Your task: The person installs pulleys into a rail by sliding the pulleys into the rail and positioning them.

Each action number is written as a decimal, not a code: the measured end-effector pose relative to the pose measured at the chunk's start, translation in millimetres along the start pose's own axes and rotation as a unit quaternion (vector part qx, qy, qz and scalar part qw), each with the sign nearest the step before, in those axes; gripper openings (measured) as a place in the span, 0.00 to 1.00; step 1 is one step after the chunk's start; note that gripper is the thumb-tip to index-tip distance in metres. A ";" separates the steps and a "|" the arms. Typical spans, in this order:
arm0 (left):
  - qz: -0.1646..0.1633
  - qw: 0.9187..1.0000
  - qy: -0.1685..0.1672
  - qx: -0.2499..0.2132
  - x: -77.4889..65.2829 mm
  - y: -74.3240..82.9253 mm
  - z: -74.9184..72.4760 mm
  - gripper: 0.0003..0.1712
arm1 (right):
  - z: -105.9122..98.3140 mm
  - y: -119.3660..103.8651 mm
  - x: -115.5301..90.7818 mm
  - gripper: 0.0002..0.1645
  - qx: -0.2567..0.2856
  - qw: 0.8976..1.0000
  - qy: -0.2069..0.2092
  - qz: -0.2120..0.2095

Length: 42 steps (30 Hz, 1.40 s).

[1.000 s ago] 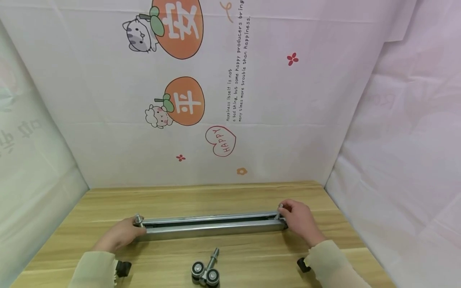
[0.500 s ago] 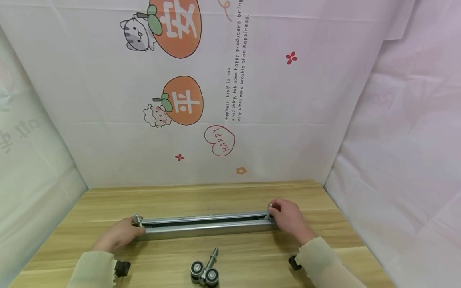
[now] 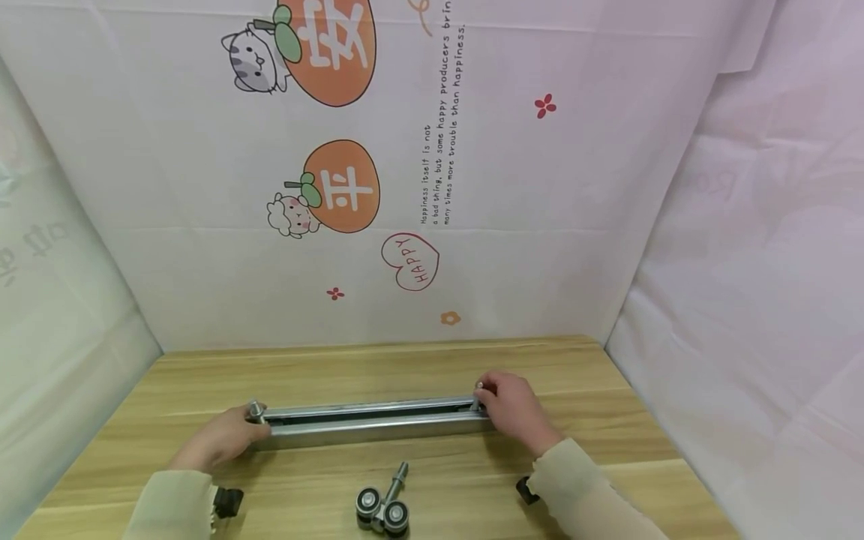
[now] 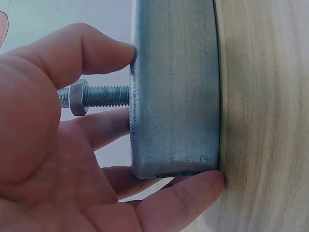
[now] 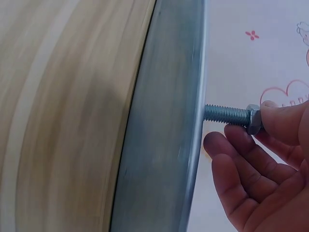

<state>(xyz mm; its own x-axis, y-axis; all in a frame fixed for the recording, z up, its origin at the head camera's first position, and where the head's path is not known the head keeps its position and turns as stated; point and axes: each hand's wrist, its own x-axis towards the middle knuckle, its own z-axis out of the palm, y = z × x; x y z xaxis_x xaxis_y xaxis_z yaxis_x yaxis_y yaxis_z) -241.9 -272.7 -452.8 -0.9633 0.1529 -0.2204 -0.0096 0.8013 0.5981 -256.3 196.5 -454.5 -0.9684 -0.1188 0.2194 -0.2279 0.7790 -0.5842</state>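
A long metal channel rail [image 3: 378,430] lies on the wooden table, its slot facing up. My left hand [image 3: 226,437] grips its left end, thumb on the near top edge and fingers round the end. A threaded bolt with a nut [image 4: 77,98] stands up from the slot between that thumb and fingers. Farther right, my right hand [image 3: 516,409] pinches the top of a second bolt [image 5: 227,115] at its nut, the other fingers curled below. What these bolts join inside the rail is hidden. The rail's right end is hidden behind the right hand.
A loose roller trolley [image 3: 382,510] with black-and-silver wheels and a threaded bolt lies on the table [image 3: 304,495] in front of the rail. White printed cloth [image 3: 513,225] hangs at the back, with more cloth at both sides.
My right hand has moved left along the rail, and the bolt it pinches has moved with it. The left hand, the rail and the loose roller trolley stay in place.
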 end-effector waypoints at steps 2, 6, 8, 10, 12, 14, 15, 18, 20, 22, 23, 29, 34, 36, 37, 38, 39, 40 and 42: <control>-0.001 1.000 0.000 0.000 -0.9 1.9 -0.7 0.38 | 3.0 -4.3 0.7 0.03 0.000 1.000 -0.008 -0.005; -0.002 1.000 0.006 0.001 -2.3 5.4 -1.7 0.37 | 9.4 -14.1 2.3 0.03 -0.005 1.000 -0.014 -0.024; -0.002 1.000 0.009 0.001 -2.5 6.0 -1.6 0.37 | 12.8 -19.6 3.0 0.04 -0.007 0.999 -0.016 -0.031; -0.002 1.000 0.010 0.000 -2.6 5.8 -1.2 0.37 | 15.9 -25.3 3.8 0.04 -0.006 0.999 -0.019 -0.040; -0.001 1.000 0.011 -0.001 -2.6 5.3 -0.7 0.37 | 18.9 -31.0 4.8 0.04 -0.004 0.999 -0.025 -0.044; -0.004 1.000 0.013 -0.004 -2.5 5.7 -0.7 0.37 | 21.9 -36.7 6.1 0.04 -0.003 0.998 -0.031 -0.049; -0.004 1.000 0.014 -0.005 -2.4 5.9 -0.7 0.36 | 23.5 -39.3 6.8 0.04 -0.005 0.998 -0.033 -0.052; -0.006 1.000 0.014 -0.005 -2.4 5.7 -0.5 0.37 | 28.5 -47.0 9.0 0.04 -0.014 0.997 -0.043 -0.056; -0.006 1.000 0.015 -0.003 -2.3 5.0 -0.3 0.37 | 32.1 -51.7 10.3 0.04 -0.018 0.997 -0.049 -0.060; -0.006 1.000 0.013 -0.002 -2.3 4.1 -0.1 0.37 | 35.6 -56.2 11.2 0.05 -0.019 0.996 -0.055 -0.065; -0.006 1.000 0.011 -0.003 -2.2 3.9 -0.2 0.37 | 37.6 -58.3 11.5 0.05 -0.017 0.996 -0.057 -0.068; -0.007 1.000 0.003 -0.009 -2.5 2.6 0.5 0.37 | 48.0 -69.8 11.8 0.05 -0.001 0.995 -0.063 -0.074; -0.007 1.000 0.007 -0.004 -3.0 3.4 0.6 0.37 | 55.5 -77.2 13.6 0.05 0.002 0.995 -0.064 -0.072; -0.005 1.000 0.010 -0.001 -3.3 3.9 0.4 0.37 | 58.6 -79.4 14.6 0.05 0.000 0.995 -0.065 -0.069; -0.005 1.000 0.012 -0.001 -3.5 4.2 0.3 0.37 | 59.8 -80.8 14.7 0.05 0.001 0.996 -0.065 -0.068; -0.004 1.000 0.013 0.000 -3.5 4.6 0.1 0.36 | 60.8 -82.3 14.9 0.05 0.002 0.996 -0.065 -0.069; -0.004 1.000 0.013 -0.001 -3.6 4.6 0.0 0.36 | 61.8 -83.8 15.0 0.05 0.003 0.995 -0.065 -0.071; -0.004 1.000 0.012 -0.001 -3.6 4.7 0.0 0.36 | 62.7 -85.1 15.1 0.05 0.005 0.995 -0.064 -0.073; -0.006 1.000 0.012 -0.002 -3.5 4.1 0.2 0.37 | 64.7 -87.9 15.4 0.05 0.008 0.995 -0.063 -0.077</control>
<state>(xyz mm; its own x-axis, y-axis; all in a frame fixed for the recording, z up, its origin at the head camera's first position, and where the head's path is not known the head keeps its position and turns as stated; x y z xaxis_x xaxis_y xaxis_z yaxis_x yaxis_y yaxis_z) -238.5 -269.8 -449.7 -0.9693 0.1300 -0.2087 -0.0214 0.8012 0.5981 -257.7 86.3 -450.4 -0.9264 -0.3133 0.2089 -0.3759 0.7357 -0.5635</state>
